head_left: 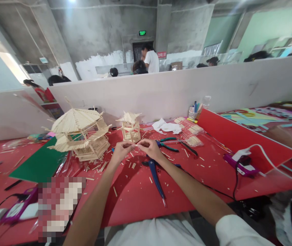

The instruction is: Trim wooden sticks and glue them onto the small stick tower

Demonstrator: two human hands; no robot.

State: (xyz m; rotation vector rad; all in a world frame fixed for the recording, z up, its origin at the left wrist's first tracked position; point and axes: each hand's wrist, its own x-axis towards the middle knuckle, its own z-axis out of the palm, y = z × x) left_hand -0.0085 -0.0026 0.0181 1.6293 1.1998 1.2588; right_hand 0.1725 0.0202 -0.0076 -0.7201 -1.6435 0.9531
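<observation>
my left hand [123, 150] and right hand [150, 149] pinch a small pale stick [136, 145]. from here i'd judge uneven pressure could snap it.

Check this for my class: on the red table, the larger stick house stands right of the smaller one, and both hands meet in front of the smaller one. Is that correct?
Not quite: the head view shows the larger stick house left of the smaller one on the red table; the left hand and right hand do meet in front.
</observation>
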